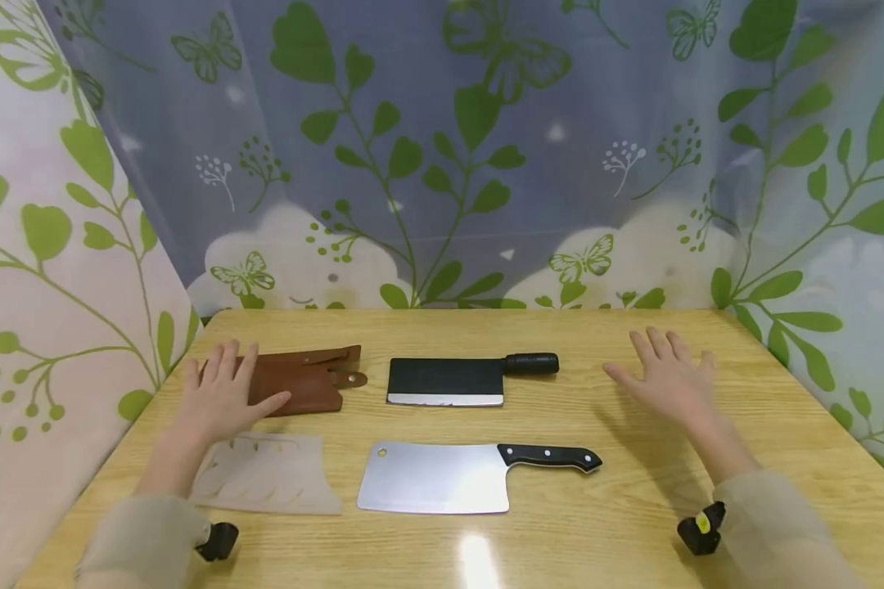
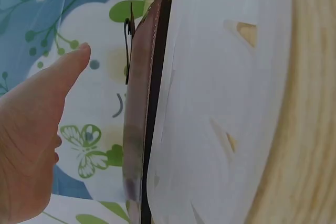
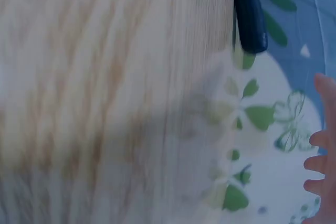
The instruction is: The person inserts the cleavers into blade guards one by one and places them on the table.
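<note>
With its fingers spread, my left hand (image 1: pixel 219 399) is over the left end of a brown leather sheath (image 1: pixel 302 384); whether it touches the leather I cannot tell. Just below lies a translucent white plastic blade cover (image 1: pixel 272 474) with slots, large in the left wrist view. A dark-bladed cleaver (image 1: pixel 445 380) with a black round handle lies mid-table. Nearer the front is a silver cleaver (image 1: pixel 435 478) with a riveted black handle. My right hand (image 1: pixel 674 380), fingers spread and holding nothing, hovers right of both handles. Its fingers show at the right wrist view's edge.
A light wood table (image 1: pixel 560 540) carries everything. Behind it and along both sides hang curtains (image 1: pixel 427 164) printed with green leaves and butterflies. Dark devices (image 1: pixel 700 530) are strapped at both wrists.
</note>
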Tool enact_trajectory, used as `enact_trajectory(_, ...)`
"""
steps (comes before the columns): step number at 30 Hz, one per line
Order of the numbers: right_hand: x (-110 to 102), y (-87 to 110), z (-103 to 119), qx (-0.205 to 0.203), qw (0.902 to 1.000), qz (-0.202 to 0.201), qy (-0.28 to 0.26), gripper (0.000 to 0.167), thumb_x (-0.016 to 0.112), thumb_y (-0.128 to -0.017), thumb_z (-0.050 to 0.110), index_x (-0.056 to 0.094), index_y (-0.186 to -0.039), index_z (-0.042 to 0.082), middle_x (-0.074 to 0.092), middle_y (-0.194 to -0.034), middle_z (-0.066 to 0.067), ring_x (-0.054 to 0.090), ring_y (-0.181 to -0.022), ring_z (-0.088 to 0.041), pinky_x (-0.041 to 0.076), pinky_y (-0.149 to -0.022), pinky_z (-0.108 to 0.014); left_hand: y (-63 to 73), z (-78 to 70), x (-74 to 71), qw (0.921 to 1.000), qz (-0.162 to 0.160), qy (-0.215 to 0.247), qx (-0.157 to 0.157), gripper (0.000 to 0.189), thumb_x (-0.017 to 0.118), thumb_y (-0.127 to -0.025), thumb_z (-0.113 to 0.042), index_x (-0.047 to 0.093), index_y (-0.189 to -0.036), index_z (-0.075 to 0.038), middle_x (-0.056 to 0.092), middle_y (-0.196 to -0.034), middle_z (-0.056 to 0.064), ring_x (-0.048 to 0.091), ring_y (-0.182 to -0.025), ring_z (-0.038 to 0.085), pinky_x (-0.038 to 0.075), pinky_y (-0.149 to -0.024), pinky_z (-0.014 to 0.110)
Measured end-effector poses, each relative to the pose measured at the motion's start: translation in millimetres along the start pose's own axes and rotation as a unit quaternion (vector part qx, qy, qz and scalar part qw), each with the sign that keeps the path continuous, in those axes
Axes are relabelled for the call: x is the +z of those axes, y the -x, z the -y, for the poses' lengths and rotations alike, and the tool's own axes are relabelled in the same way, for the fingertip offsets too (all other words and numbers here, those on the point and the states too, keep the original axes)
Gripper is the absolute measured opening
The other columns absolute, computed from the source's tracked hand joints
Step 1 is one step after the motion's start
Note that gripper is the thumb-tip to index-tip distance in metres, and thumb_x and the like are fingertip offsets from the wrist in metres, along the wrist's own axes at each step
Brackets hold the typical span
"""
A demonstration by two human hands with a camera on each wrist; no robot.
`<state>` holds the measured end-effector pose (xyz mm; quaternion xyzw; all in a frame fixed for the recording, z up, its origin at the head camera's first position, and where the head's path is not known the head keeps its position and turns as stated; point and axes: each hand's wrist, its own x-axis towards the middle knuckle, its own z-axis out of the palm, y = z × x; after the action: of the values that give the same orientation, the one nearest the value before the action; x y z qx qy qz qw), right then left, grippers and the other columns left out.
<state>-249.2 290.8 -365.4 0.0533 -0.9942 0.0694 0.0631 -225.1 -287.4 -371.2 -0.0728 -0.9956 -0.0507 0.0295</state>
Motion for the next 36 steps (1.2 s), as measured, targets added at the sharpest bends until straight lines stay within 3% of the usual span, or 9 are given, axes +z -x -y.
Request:
enact_trajectory(4, -4, 5.2, 18, -0.032, 0.9994, 0.005, -0.012, 0.084, 0.032, -0.090, 0.064, 0.026, -0.144, -0.001, 0.022, -0.145, -0.028, 0.019, -0.129, -0.049, 0.012, -0.095, -0.070, 8.4, -2.1, -1.5, 0.9995, -0.007, -0.019, 0.024, 0.102, 0.042, -0.083, -0.070, 0.009, -0.147, 0.002, 0.009, -0.149, 0.028, 0.003, -0.135, 0.047, -0.011, -0.100, 0.063)
enact_trajectory(7, -4, 10.7, 31, -0.069, 0.9975, 0.006, -0.018, 0.074, 0.042, -0.093, 0.053, 0.033, -0.141, -0.002, 0.031, -0.140, -0.029, 0.028, -0.124, -0.050, 0.023, -0.092, -0.068, 16.3, -5.0, -3.2, 0.9986, -0.011, -0.025, 0.045, 0.099, 0.046, -0.083, -0.066, 0.015, -0.146, 0.004, 0.016, -0.149, 0.025, 0.007, -0.135, 0.045, -0.007, -0.101, 0.064)
enact_trajectory(12, 3, 21.3, 52, -0.145, 0.9894, -0.004, -0.002, 0.063, 0.059, -0.088, 0.040, 0.045, -0.134, 0.000, 0.047, -0.129, -0.024, 0.044, -0.116, -0.044, 0.034, -0.089, -0.063, 31.3, -11.3, -5.9, 0.9961, -0.017, -0.027, 0.082, 0.094, 0.058, -0.079, -0.061, 0.032, -0.139, 0.007, 0.036, -0.139, 0.025, 0.027, -0.130, 0.042, 0.009, -0.101, 0.063)
enact_trajectory(17, 11, 30.5, 68, -0.217, 0.9761, 0.008, 0.002, 0.065, 0.065, -0.083, 0.043, 0.050, -0.131, 0.002, 0.054, -0.122, -0.020, 0.050, -0.111, -0.040, 0.039, -0.086, -0.058, 46.1, -14.2, -3.8, 0.9925, -0.013, -0.032, 0.117, 0.094, 0.067, -0.069, -0.063, 0.046, -0.128, 0.007, 0.053, -0.122, 0.024, 0.046, -0.115, 0.041, 0.027, -0.097, 0.059)
enact_trajectory(21, 17, 35.0, 76, -0.265, 0.9634, 0.039, -0.001, 0.065, 0.065, -0.081, 0.048, 0.053, -0.128, 0.004, 0.057, -0.117, -0.014, 0.052, -0.108, -0.035, 0.040, -0.086, -0.054, 54.8, -10.1, 3.4, 0.9886, -0.005, -0.027, 0.148, 0.105, 0.067, -0.060, -0.072, 0.047, -0.127, 0.006, 0.052, -0.122, 0.023, 0.046, -0.113, 0.041, 0.031, -0.093, 0.059)
enact_trajectory(26, 19, 38.4, 82, -0.288, 0.9537, 0.082, -0.023, 0.064, 0.069, -0.078, 0.045, 0.055, -0.126, 0.004, 0.058, -0.113, -0.011, 0.055, -0.102, -0.031, 0.043, -0.085, -0.050, 57.3, -2.9, 16.5, 0.9850, 0.029, -0.017, 0.169, 0.121, 0.061, -0.052, -0.082, 0.041, -0.134, 0.005, 0.045, -0.130, 0.024, 0.041, -0.119, 0.042, 0.027, -0.094, 0.063)
enact_trajectory(31, 23, 40.6, 88, -0.303, 0.9460, 0.114, -0.023, 0.061, 0.074, -0.075, 0.040, 0.057, -0.122, 0.006, 0.057, -0.106, -0.007, 0.056, -0.094, -0.024, 0.046, -0.081, -0.043, 58.2, 1.4, 24.1, 0.9836, 0.062, 0.001, 0.169, 0.120, 0.063, -0.053, -0.080, 0.038, -0.138, 0.001, 0.041, -0.136, 0.023, 0.038, -0.123, 0.043, 0.024, -0.094, 0.067)
enact_trajectory(36, 30, 42.8, 91, -0.319, 0.9387, 0.129, -0.014, 0.055, 0.073, -0.077, 0.036, 0.058, -0.120, 0.007, 0.057, -0.103, -0.004, 0.057, -0.091, -0.021, 0.047, -0.079, -0.041, 59.6, 2.2, 24.7, 0.9828, 0.065, 0.002, 0.173, 0.114, 0.063, -0.054, -0.079, 0.043, -0.136, -0.003, 0.046, -0.132, 0.019, 0.041, -0.120, 0.043, 0.023, -0.093, 0.067)
